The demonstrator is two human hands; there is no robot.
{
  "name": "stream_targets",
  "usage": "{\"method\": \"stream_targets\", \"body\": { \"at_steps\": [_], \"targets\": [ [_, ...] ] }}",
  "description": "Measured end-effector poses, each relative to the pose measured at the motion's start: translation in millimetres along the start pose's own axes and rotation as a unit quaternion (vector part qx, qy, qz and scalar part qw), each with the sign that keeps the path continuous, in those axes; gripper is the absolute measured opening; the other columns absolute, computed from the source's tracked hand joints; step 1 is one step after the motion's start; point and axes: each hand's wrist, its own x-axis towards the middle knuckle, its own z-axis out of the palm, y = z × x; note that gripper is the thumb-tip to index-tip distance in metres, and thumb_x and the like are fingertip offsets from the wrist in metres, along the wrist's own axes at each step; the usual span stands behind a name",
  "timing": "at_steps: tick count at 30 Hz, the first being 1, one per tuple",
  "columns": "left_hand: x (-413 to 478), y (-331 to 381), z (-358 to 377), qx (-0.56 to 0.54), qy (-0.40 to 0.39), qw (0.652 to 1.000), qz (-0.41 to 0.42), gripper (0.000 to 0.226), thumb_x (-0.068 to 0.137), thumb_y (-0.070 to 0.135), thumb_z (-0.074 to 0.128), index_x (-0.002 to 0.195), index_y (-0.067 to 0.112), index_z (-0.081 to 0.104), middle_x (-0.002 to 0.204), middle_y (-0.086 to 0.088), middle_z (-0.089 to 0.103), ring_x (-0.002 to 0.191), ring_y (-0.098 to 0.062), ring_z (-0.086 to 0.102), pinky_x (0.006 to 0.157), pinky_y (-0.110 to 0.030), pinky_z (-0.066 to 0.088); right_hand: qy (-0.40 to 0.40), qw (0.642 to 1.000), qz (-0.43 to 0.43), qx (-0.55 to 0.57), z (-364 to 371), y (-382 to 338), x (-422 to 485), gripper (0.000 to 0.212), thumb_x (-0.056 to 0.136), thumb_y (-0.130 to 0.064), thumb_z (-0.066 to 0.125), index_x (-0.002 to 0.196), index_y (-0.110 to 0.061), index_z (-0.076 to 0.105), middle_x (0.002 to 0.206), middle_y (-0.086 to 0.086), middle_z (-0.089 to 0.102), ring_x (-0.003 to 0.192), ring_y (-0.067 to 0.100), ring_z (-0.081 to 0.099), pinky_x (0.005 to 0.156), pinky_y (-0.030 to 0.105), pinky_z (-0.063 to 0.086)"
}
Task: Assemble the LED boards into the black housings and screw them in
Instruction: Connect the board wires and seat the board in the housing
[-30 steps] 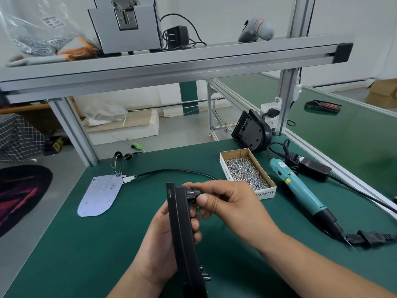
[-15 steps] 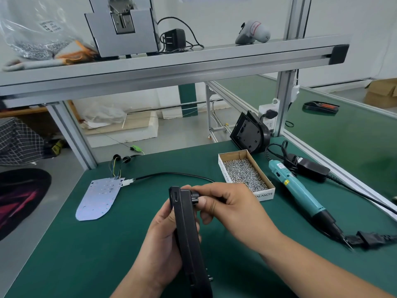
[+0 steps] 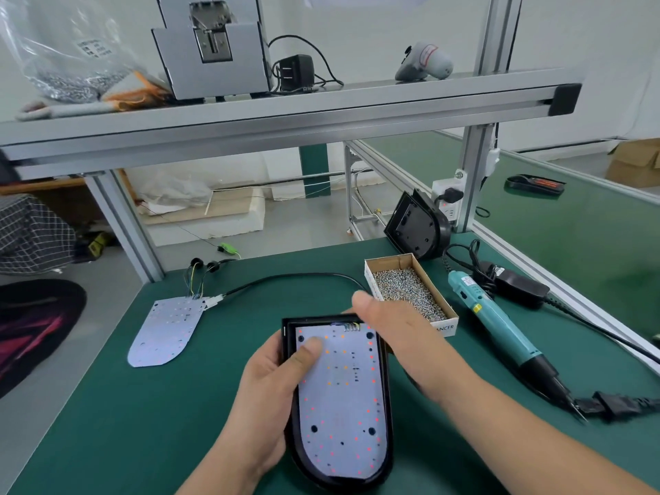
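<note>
A: Task piece, and where is it?
B: Black housing (image 3: 388, 416), with the LED board (image 3: 343, 398) seated face-up inside. It is held above the tabletop (image 3: 143, 423). The long axis runs away from the person, rounded end near, straight end far.
A: Left hand (image 3: 264, 398)?
B: Grip wrapped round the housing's left edge, thumb pressing on the board's upper left corner. No screws show in the board's holes.
A: Right hand (image 3: 393, 337)?
B: At the housing's far right corner, thumb raised, blurred. I cannot tell whether its grip holds anything.
A: Fasteners and tool?
B: Screw box (image 3: 444, 325), just beyond and right of the housing's far end, beside the right hand. Electric screwdriver (image 3: 496, 326), further right, well apart from the housing. Its long axis slants far-left to near-right, bit toward the near edge.
A: Coming move?
B: Probably picking up a screw, then the driver. Both lie to the right, so the right hand is nearer. The left is occupied steadying the piece.
A: Other stock?
B: Spare LED board (image 3: 164, 334), flat at left, wired. Second housing (image 3: 414, 230), propped behind the box.
</note>
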Motion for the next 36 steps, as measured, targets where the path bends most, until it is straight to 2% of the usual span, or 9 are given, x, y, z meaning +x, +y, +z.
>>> {"method": "stream_targets", "body": {
  "at_steps": [1,2,3,7,14,23,28,31,36],
  "targets": [
    [-0.2,0.5,0.0,0.006,-0.005,1.000,-0.010,0.033,0.093,0.029,0.074,0.122,0.014,0.075,0.127,-0.020,0.075,0.114,-0.042,0.073,0.085,-0.045,0.063,0.007,1.000,0.009,0.003,0.4,2.9,0.7,0.090,0.069,-0.093,0.058,0.108,-0.012,0.061,0.129,-0.004,0.047,0.121,0.014,0.039,0.108,0.045,0.044],
    [-0.8,1.3,-0.6,0.012,-0.008,1.000,-0.022,0.032,0.093,0.030,0.074,0.121,0.015,0.075,0.126,-0.020,0.075,0.114,-0.042,0.074,0.085,-0.047,0.063,0.014,1.000,0.018,0.013,1.0,4.1,1.4,0.073,0.066,-0.089,0.062,0.100,-0.025,0.065,0.093,-0.026,0.074,0.091,-0.008,0.068,0.100,0.032,0.047],
    [-1.3,2.4,-1.0,0.024,-0.010,0.999,-0.034,0.031,0.093,0.031,0.074,0.120,0.015,0.076,0.125,-0.020,0.076,0.112,-0.043,0.074,0.085,-0.048,0.063,0.016,0.999,0.029,0.018,1.8,3.7,2.1,0.056,0.064,-0.085,0.064,0.089,-0.035,0.069,0.085,-0.036,0.070,0.086,-0.020,0.063,0.092,0.024,0.044],
    [-1.7,4.9,-0.9,0.060,-0.020,0.994,-0.095,0.029,0.091,0.030,0.077,0.112,0.009,0.078,0.117,-0.023,0.077,0.104,-0.044,0.076,0.077,-0.046,0.063,0.009,0.996,0.086,0.009,0.6,10.4,7.9,0.036,0.056,-0.074,0.068,0.070,-0.041,0.070,0.063,-0.031,0.062,0.067,-0.015,0.061,0.079,0.027,0.045],
    [-0.8,4.0,-1.5,0.070,-0.015,0.991,-0.113,0.019,0.101,0.019,0.068,0.106,0.005,0.080,0.112,-0.025,0.078,0.098,-0.045,0.077,0.073,-0.045,0.064,-0.022,0.993,0.095,0.074,1.6,17.9,10.8,0.047,0.060,-0.060,0.077,0.086,-0.023,0.062,0.081,0.002,0.061,0.077,0.017,0.057,0.081,0.037,0.042],
    [-1.2,4.3,0.6,0.097,0.000,0.992,-0.086,0.014,0.099,0.019,0.074,0.102,0.008,0.081,0.109,-0.022,0.079,0.096,-0.044,0.078,0.076,-0.047,0.065,-0.047,0.996,0.050,0.052,2.5,13.0,10.6,0.066,0.076,-0.058,0.073,0.079,0.005,0.054,0.084,0.005,0.046,0.080,0.021,0.043,0.080,0.039,0.032],
    [1.4,4.4,-3.3,0.105,-0.007,0.988,-0.113,0.019,0.103,0.021,0.067,0.107,0.008,0.080,0.111,-0.021,0.079,0.100,-0.043,0.077,0.079,-0.047,0.065,-0.035,0.991,0.117,0.046,-0.7,13.2,11.4,0.043,0.068,-0.058,0.073,0.086,-0.019,0.071,0.084,0.001,0.078,0.078,0.013,0.070,0.079,0.033,0.052],
    [1.0,5.2,-5.0,0.098,-0.020,0.987,-0.125,0.020,0.104,0.022,0.066,0.108,0.009,0.080,0.113,-0.020,0.079,0.102,-0.042,0.077,0.079,-0.046,0.065,-0.025,0.993,0.110,0.037,1.4,15.1,12.1,0.062,0.072,-0.056,0.072,0.096,0.001,0.067,0.091,0.017,0.075,0.085,0.022,0.066,0.085,0.040,0.047],
    [1.5,1.8,-3.6,0.095,-0.001,0.990,-0.104,0.024,0.094,0.025,0.074,0.107,0.006,0.079,0.109,-0.022,0.079,0.099,-0.045,0.077,0.083,-0.052,0.065,-0.042,0.993,0.099,0.054,5.1,12.7,12.9,0.048,0.076,-0.054,0.071,0.092,-0.009,0.067,0.087,0.008,0.064,0.082,0.022,0.059,0.085,0.039,0.042]
  ]
}}
